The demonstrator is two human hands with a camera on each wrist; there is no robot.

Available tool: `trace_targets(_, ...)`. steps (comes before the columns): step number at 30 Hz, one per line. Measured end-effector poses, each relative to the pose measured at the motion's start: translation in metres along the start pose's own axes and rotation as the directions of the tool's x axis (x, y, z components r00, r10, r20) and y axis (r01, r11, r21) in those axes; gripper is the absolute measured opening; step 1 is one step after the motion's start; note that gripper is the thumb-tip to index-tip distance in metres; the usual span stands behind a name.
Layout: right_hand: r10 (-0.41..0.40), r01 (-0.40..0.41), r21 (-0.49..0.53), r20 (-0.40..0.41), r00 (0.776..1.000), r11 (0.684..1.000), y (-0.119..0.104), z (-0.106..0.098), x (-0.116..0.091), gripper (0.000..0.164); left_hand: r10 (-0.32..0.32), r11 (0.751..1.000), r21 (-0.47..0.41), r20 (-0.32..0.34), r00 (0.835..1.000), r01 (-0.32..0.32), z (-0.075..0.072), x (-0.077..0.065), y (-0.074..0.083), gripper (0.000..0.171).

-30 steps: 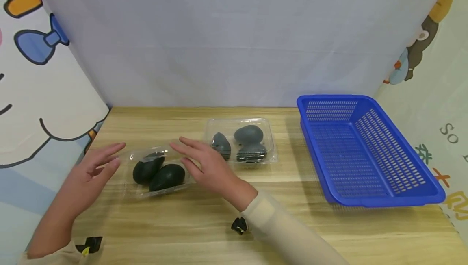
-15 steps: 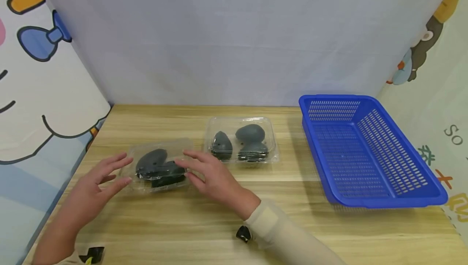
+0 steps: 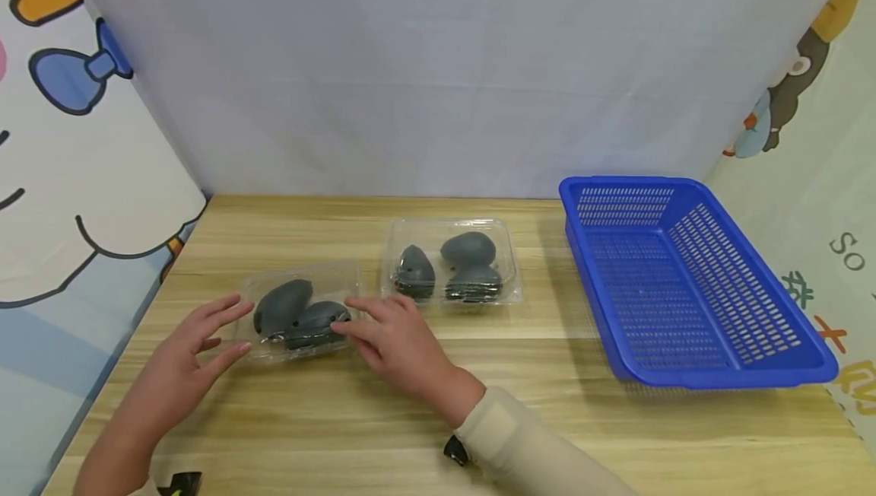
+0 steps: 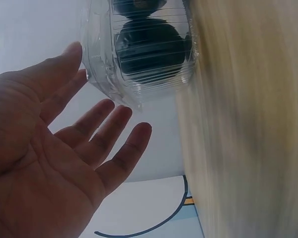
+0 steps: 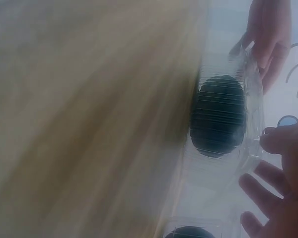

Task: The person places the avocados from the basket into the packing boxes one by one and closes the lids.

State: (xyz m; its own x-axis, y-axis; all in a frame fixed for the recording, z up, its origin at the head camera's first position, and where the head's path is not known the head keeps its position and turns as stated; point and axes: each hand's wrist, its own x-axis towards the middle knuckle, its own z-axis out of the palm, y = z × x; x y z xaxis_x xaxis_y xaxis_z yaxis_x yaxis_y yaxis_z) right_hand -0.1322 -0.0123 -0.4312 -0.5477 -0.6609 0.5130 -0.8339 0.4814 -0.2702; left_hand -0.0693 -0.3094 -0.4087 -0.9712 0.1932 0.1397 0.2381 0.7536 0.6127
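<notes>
A clear plastic clamshell box (image 3: 338, 279) lies on the table at left, its lid over two dark avocados (image 3: 284, 307). At the box's left end is my left hand (image 3: 179, 363), fingers spread and loosely bent. In the left wrist view, its thumb (image 4: 72, 57) is at the lid's corner and the other fingers are apart from the box. My right hand (image 3: 404, 348) is at the right end, fingertips on or just over the lid's near corner. The right wrist view shows its thumb (image 5: 275, 141) by the lid rim, the fingers not wrapped round the box.
Behind and to the right sits a second clear box (image 3: 510, 283) with three avocados (image 3: 468, 250) under its lid. A blue perforated plastic basket (image 3: 595, 313) stands on the right side of the wooden table (image 3: 342, 435). A pale cloth (image 3: 424, 77) hangs along the back.
The left box's lid has come down over the avocados, which showed uncovered a second ago. Both hands have since moved slightly closer to the box, the right one lower onto its near corner.
</notes>
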Motion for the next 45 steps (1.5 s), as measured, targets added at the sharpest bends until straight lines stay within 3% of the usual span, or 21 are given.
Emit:
trace_targets(17, 0.012, -0.012, -0.014, -0.029, 1.0, 1.0, 0.0, 0.005, -0.003, 0.026, -0.048, 0.998, -0.034, -0.028, 0.998, 0.047, 0.008, -0.006, -0.002, 0.052)
trace_targets(21, 0.016, -0.017, -0.029, -0.028, 0.999, 0.999, -0.001, 0.006, -0.002, 0.027, -0.108, 0.989, -0.103, -0.04, 0.993, 0.104, 0.007, -0.006, -0.004, 0.053)
trace_targets(23, 0.019, -0.02, -0.037, -0.025, 0.999, 0.999, -0.002, 0.006, -0.002, 0.027, -0.158, 0.973, -0.18, -0.05, 0.986, 0.147, 0.006, -0.006, -0.006, 0.053)
trace_targets(26, 0.025, -0.026, -0.05, -0.017, 1.0, 0.998, -0.005, 0.006, -0.001, 0.028, -0.265, 0.921, -0.303, -0.024, 0.964, 0.245, 0.005, -0.007, -0.008, 0.055)
trace_targets(29, 0.036, -0.036, -0.074, -0.004, 0.999, 0.997, -0.008, 0.005, 0.0, 0.028, -0.368, 0.832, -0.412, 0.091, 0.925, 0.372, 0.003, -0.007, -0.009, 0.06)
trace_targets(31, 0.042, -0.042, -0.088, 0.004, 0.999, 0.995, -0.009, 0.005, 0.001, 0.027, -0.403, 0.776, -0.455, 0.173, 0.899, 0.436, 0.003, -0.007, -0.011, 0.062)
trace_targets(33, 0.048, -0.047, -0.096, 0.008, 0.999, 0.994, -0.011, 0.004, 0.001, 0.027, -0.402, 0.733, -0.501, 0.225, 0.887, 0.46, 0.005, -0.006, -0.012, 0.062)
trace_targets(38, 0.048, -0.046, -0.106, 0.018, 0.999, 0.993, -0.012, 0.005, 0.001, 0.028, -0.351, 0.633, -0.65, 0.243, 0.904, 0.421, 0.009, -0.007, -0.017, 0.062)
trace_targets(42, 0.052, -0.051, -0.065, 0.026, 0.998, 0.997, -0.012, 0.005, 0.001, 0.029, -0.314, 0.522, -0.769, 0.229, 0.921, 0.369, 0.012, -0.009, -0.021, 0.066)
trace_targets(45, 0.048, -0.047, -0.037, 0.032, 0.998, 0.998, -0.013, 0.006, 0.002, 0.029, -0.306, 0.464, -0.812, 0.226, 0.925, 0.353, 0.014, -0.009, -0.023, 0.067)
